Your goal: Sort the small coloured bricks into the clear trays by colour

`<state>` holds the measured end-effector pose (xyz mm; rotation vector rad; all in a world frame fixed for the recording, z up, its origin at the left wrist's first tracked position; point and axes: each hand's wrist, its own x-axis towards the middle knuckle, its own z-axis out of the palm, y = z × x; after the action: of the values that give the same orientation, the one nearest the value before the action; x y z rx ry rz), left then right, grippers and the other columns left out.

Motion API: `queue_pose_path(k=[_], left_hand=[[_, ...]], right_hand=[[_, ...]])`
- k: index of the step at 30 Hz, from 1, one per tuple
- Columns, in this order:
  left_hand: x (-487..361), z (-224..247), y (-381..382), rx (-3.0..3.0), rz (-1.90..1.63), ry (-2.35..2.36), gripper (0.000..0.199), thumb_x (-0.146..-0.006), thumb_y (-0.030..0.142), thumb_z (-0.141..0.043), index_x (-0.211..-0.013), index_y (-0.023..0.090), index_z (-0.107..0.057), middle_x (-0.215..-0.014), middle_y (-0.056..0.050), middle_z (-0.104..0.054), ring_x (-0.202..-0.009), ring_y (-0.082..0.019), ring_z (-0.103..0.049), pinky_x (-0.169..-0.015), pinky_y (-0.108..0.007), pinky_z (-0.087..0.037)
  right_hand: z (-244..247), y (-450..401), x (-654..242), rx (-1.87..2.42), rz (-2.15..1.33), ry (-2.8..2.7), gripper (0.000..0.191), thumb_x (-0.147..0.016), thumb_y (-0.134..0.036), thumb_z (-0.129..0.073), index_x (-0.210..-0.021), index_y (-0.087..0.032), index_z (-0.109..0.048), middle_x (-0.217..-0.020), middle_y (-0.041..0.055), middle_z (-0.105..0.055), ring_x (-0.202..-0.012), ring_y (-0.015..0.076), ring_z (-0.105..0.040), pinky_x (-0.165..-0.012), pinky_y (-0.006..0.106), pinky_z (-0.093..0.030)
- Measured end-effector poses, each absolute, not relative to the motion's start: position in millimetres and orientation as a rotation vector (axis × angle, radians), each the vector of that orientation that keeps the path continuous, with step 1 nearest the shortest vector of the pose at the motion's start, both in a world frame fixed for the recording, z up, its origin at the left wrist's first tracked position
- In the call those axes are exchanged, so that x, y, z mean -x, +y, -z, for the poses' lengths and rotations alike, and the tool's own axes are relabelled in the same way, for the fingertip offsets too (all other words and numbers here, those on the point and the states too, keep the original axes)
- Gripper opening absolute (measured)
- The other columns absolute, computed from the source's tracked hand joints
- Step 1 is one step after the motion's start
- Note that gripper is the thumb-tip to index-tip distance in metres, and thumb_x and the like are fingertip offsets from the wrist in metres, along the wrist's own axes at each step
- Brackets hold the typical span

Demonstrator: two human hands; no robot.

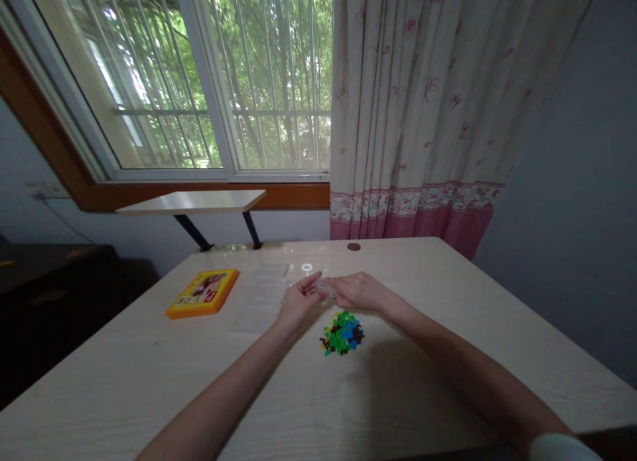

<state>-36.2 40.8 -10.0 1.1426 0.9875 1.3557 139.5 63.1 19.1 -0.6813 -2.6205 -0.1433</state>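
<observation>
1 head view: forward, down over table (pixel 283 401) (window (pixel 219 89) beyond).

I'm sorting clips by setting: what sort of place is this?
Probably a room in a home: a pale wood-grain desk stands before a white-framed, barred glass window, and a cream floral fabric curtain with a pink hem hangs beside it.

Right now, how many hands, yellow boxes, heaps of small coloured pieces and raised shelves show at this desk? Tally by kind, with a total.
Hands, left hand and right hand: 2
Yellow box: 1
Heap of small coloured pieces: 1
Raised shelf: 1
Total: 5
</observation>
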Motion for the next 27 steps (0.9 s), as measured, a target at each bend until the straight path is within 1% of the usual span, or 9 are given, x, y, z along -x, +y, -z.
queue_pose_path(k=[3,9,12,14,15,18,21,23,27], left_hand=[[35.6,7.4,39.0,-1.146,-1.376,1.016,0.057,-0.053,0.018,-0.072,-0.108,0.012,-0.058,-0.089,-0.007,-0.066,-0.075,-0.014,-0.06,-0.07,-0.024,-0.046],[29.3,9.2,34.8,-1.093,-1.453,1.038,0.057,-0.051,0.014,-0.071,-0.106,0.01,-0.058,-0.091,-0.008,-0.066,-0.076,-0.016,-0.061,-0.072,-0.026,-0.047],[26.3,9.6,32.6,-1.087,-1.443,1.008,0.063,-0.05,0.013,-0.071,-0.11,0.008,-0.054,-0.094,-0.011,-0.065,-0.082,-0.017,-0.06,-0.077,-0.029,-0.046],[26.1,7.9,31.1,-1.101,-1.399,0.942,0.07,-0.05,0.014,-0.073,-0.115,0.009,-0.049,-0.099,-0.012,-0.063,-0.087,-0.018,-0.06,-0.079,-0.03,-0.046],[26.3,6.8,30.2,-1.11,-1.369,0.895,0.074,-0.05,0.015,-0.074,-0.119,0.011,-0.046,-0.102,-0.012,-0.062,-0.09,-0.019,-0.059,-0.08,-0.031,-0.046],[26.2,4.8,26.9,-1.143,-1.274,0.758,0.087,-0.049,0.014,-0.075,-0.126,0.019,-0.035,-0.107,-0.011,-0.059,-0.097,-0.021,-0.056,-0.082,-0.033,-0.045],[23.1,7.9,23.6,-1.195,-1.236,0.707,0.091,-0.049,0.012,-0.075,-0.128,0.023,-0.031,-0.106,-0.01,-0.057,-0.098,-0.021,-0.056,-0.08,-0.032,-0.046],[20.1,11.7,21.9,-1.24,-1.235,0.709,0.095,-0.048,0.01,-0.076,-0.129,0.024,-0.029,-0.104,-0.009,-0.056,-0.094,-0.02,-0.057,-0.078,-0.03,-0.047],[16.6,16.1,19.6,-1.309,-1.239,0.724,0.098,-0.048,0.008,-0.076,-0.129,0.026,-0.025,-0.103,-0.008,-0.055,-0.092,-0.018,-0.057,-0.08,-0.031,-0.047]], right_hand=[[-15.6,62.7,-136.5,0.633,0.159,-2.604,0.036,-0.083,-0.026,-0.044,-0.116,-0.013,-0.047,-0.104,0.0129,-0.061,-0.086,0.0202,-0.061,-0.072,0.029,-0.045],[-18.9,59.3,-132.8,0.8,0.205,-2.634,0.039,-0.084,-0.021,-0.038,-0.12,-0.009,-0.044,-0.095,0.0146,-0.064,-0.082,0.0204,-0.061,-0.069,0.028,-0.046],[-24.0,64.2,-138.5,0.899,0.088,-2.569,0.04,-0.082,-0.02,-0.042,-0.121,-0.012,-0.045,-0.102,0.0127,-0.062,-0.084,0.0194,-0.061,-0.072,0.028,-0.046],[-28.0,69.9,-144.2,0.906,-0.07,-2.465,0.037,-0.081,-0.019,-0.043,-0.117,-0.016,-0.049,-0.104,0.0095,-0.062,-0.086,0.0176,-0.06,-0.075,0.027,-0.044],[-29.9,73.2,-147.0,0.906,-0.168,-2.389,0.035,-0.081,-0.02,-0.043,-0.115,-0.017,-0.051,-0.101,0.0077,-0.063,-0.084,0.0163,-0.06,-0.074,0.026,-0.044],[-33.5,84.7,-153.0,0.918,-0.515,-2.093,0.03,-0.082,-0.026,-0.041,-0.104,-0.015,-0.058,-0.078,0.0036,-0.065,-0.064,0.0118,-0.059,-0.059,0.022,-0.045],[-32.0,96.4,-154.0,0.907,-0.897,-1.836,0.031,-0.08,-0.033,-0.043,-0.093,-0.012,-0.062,-0.06,0.0005,-0.06,-0.047,0.0093,-0.053,-0.047,0.02,-0.042],[-28.0,102.3,-152.6,0.912,-1.137,-1.714,0.026,-0.078,-0.031,-0.046,-0.085,-0.012,-0.063,-0.055,-0.0007,-0.059,-0.043,0.0083,-0.051,-0.043,0.019,-0.04],[-17.3,105.4,-149.0,0.96,-1.569,-1.375,0.013,-0.074,-0.019,-0.05,-0.069,-0.011,-0.06,-0.049,-0.0013,-0.057,-0.042,0.0073,-0.052,-0.04,0.015,-0.038]])
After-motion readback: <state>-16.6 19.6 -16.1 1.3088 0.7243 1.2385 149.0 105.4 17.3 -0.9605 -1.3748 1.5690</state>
